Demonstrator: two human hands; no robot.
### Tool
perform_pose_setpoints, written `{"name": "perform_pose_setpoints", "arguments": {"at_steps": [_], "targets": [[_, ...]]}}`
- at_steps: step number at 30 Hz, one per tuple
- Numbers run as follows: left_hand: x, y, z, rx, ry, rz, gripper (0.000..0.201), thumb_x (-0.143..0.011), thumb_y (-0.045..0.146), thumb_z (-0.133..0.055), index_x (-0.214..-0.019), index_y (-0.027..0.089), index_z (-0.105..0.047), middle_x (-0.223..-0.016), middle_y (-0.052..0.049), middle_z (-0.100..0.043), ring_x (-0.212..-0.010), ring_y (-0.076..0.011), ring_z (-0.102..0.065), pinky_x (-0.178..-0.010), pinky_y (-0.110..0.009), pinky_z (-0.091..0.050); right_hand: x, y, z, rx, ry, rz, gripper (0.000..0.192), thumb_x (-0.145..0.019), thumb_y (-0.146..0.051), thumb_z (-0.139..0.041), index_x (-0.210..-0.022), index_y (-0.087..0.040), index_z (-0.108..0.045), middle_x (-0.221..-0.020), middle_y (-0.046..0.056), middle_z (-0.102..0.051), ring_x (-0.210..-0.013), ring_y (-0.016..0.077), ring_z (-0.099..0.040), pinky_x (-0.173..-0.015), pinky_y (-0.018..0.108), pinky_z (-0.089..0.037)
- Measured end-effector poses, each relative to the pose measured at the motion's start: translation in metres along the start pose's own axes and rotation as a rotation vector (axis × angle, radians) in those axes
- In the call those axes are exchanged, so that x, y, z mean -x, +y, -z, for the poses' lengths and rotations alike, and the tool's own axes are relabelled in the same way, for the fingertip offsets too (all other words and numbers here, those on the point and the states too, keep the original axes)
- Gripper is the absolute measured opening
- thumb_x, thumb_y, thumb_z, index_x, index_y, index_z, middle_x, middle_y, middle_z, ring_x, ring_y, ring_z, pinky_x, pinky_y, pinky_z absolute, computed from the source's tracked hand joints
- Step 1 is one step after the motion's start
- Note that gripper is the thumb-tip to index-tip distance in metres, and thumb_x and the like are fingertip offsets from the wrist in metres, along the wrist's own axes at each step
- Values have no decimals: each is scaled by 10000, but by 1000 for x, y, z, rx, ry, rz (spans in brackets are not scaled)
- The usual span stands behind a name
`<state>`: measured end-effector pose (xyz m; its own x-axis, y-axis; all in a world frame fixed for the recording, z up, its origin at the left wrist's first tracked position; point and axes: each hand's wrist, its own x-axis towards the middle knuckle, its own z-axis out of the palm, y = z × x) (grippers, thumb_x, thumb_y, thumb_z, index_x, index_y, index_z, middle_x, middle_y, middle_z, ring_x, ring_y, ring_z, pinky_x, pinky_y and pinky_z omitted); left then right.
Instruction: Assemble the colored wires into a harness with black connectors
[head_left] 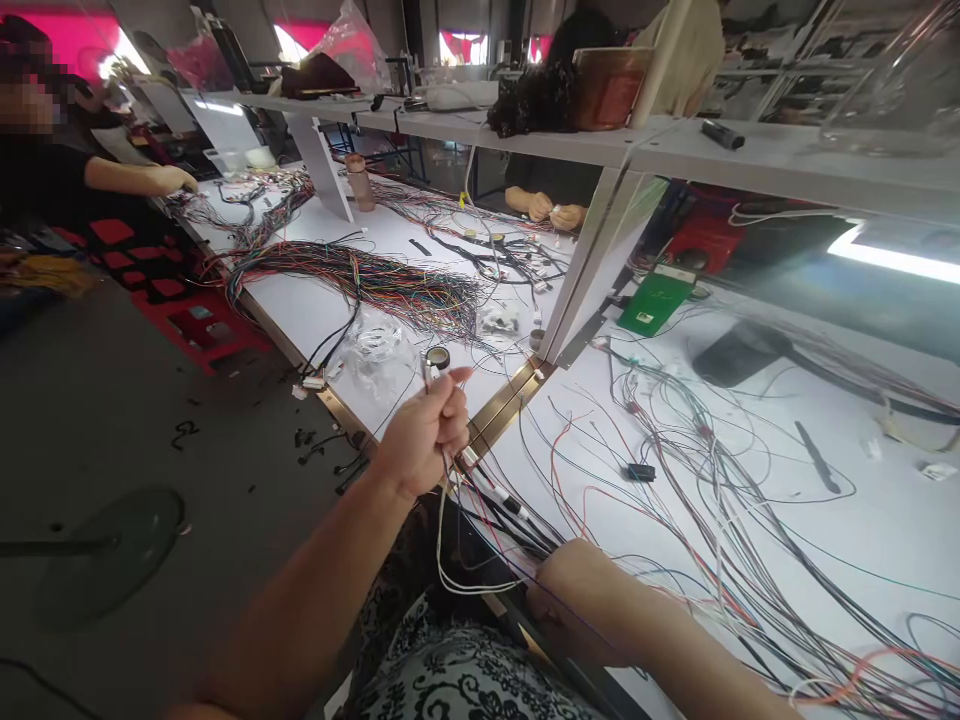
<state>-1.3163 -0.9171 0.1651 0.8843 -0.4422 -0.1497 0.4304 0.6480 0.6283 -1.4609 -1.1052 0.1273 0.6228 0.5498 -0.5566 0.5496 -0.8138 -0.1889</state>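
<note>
a thin white wire (450, 560) is held up at the near edge of the white worktable (862, 520), its top end pinched in the left hand (424, 435) and its slack hanging in a loop down toward the lap. the left hand is clenched around the wire, thumb pressed against the curled fingers, raised just above the brass-coloured table seam (506, 395). the right hand (574, 590) is lowered at the table edge among the bundled wires; its fingers are hidden, so whether anything is gripped cannot be told. judged from this, the wire is best kept taut and clear of the loose coloured wires (712, 500) spread just beside it, so that it is not snagged. a small tape roll (437, 357) lies beyond the raised hand, near a striped wire bundle (375, 275). farther off, another person's hands (555, 212) are at work across the table.
</note>
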Motion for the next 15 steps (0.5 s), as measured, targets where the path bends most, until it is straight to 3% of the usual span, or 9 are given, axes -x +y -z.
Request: {"name": "perform_pose_setpoints", "arguments": {"at_steps": [3, 7, 9, 12, 15], "targets": [[7, 17, 9, 30, 20, -96, 173, -920, 259, -537, -1021, 134, -601, -622, 77, -320, -411, -30, -220, -366, -156, -255, -2, 0, 8, -93, -54, -18, 138, -685, -153, -563, -684, -241, -670, -552, -19, -621, -487, 127, -521, -477, 256, -233], [29, 20, 26, 136, 42, -16, 128, -936, 272, -518, -930, 163, -586, -576, 91, -228, -393, -41, -131, -341, -172, -182, 3, 28, 32, -412, 103, 4, 189, -736, -156, -545, -806, -263, -684, -707, -36, -667, -638, 121, -578, -574, 225, -351], [42, 15, 35, 180, 29, 92, 144, -937, 296, -519, -920, 170, -585, -553, 98, -173, -387, -44, -74, -336, -189, -124, 3, 55, 40, -492, 213, -217, 167, -803, -203, -502, -842, -250, -658, -753, -28, -658, -669, 120, -571, -586, 223, -368], [60, 4, 45, 208, -13, 216, 166, -941, 308, -512, -970, 169, -597, -532, 104, -149, -386, -41, -36, -348, -202, -87, -2, 92, 38, -388, 332, -645, 142, -828, -279, -520, -886, -209, -630, -864, 31, -639, -728, 162, -568, -591, 261, -361], [71, -7, 47, 202, -41, 297, 227, -943, 362, -497, -1040, 184, -598, -506, 111, -165, -385, -40, -25, -357, -193, -100, -7, 110, 28, -343, 362, -707, 109, -802, -245, -554, -747, -166, -605, -934, 87, -609, -799, 199, -569, -620, 288, -365]]}}
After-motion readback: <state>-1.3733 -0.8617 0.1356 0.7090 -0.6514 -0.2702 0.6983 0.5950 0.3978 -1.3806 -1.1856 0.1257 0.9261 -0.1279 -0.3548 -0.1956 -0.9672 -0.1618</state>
